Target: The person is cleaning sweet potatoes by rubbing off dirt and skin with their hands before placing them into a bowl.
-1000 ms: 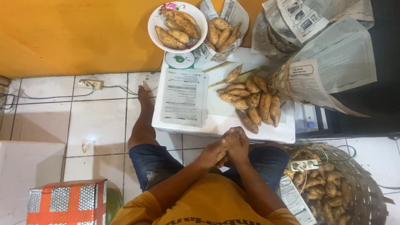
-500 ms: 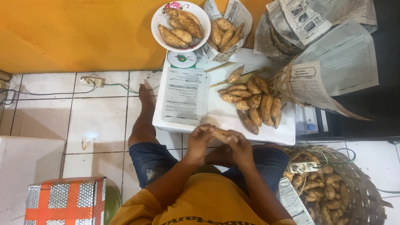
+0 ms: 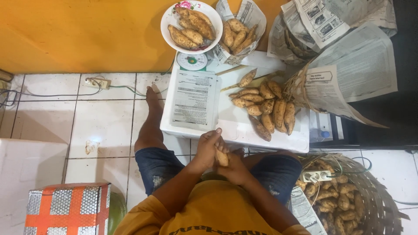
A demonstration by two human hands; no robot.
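Note:
Both hands meet over my lap at the near edge of a white low table (image 3: 235,128). My left hand (image 3: 209,146) and my right hand (image 3: 235,167) are closed together around one tan tuber (image 3: 221,157). A pile of several similar tubers (image 3: 267,106) lies on the table just beyond the hands. A stack of printed paper sheets (image 3: 194,99) rests on the table's left half.
A white bowl (image 3: 167,19) of tubers sits on a green-faced scale (image 3: 191,61) at the far end, beside a newspaper wrap of tubers (image 3: 239,32). A woven basket (image 3: 383,204) of tubers stands at the right. Newspaper bundles (image 3: 348,65), a power strip (image 3: 98,82) and an orange box (image 3: 65,209) surround me.
My hands have drawn back from the table edge toward my lap, still holding the tuber between them. The view has shifted slightly.

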